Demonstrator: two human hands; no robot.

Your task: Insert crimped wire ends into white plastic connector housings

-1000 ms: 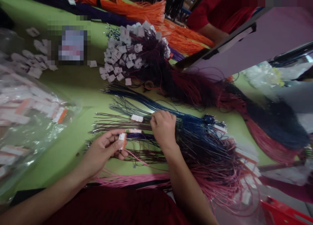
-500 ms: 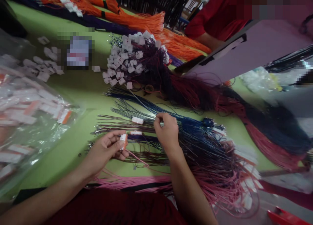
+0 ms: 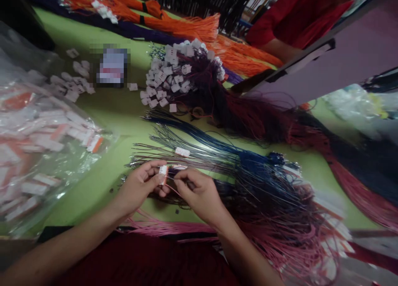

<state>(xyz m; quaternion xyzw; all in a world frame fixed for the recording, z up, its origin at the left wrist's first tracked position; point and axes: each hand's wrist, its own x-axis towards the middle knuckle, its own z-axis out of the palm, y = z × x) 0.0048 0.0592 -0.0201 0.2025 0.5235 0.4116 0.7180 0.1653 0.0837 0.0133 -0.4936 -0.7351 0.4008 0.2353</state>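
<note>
My left hand (image 3: 144, 182) is closed on a white-and-orange connector housing (image 3: 163, 175), gripped between thumb and fingers. A pink wire (image 3: 174, 190) runs from the housing toward the right. Just beside it, my right hand (image 3: 197, 190) pinches a thin wire close to the housing's orange side; whether its tip has entered is too small to tell. Under and behind my hands lie sorted bundles of blue wires (image 3: 199, 130), grey and brown wires, and pink wires (image 3: 174, 228). One white connector (image 3: 182, 152) rests on the wires, with another partly hidden behind my right hand.
On the left, a clear plastic bag (image 3: 62, 161) holds several white-and-orange housings. Dark red wires with white connectors (image 3: 164, 78) are heaped beyond the bundles, and orange wires (image 3: 186, 26) lie at the back. A co-worker's red sleeve (image 3: 264, 28) shows behind a pale panel (image 3: 295, 78).
My right hand has come down and left from the grey and blue wires to the housing, bringing a thin wire. My left hand keeps its hold. The whole view has shifted slightly.
</note>
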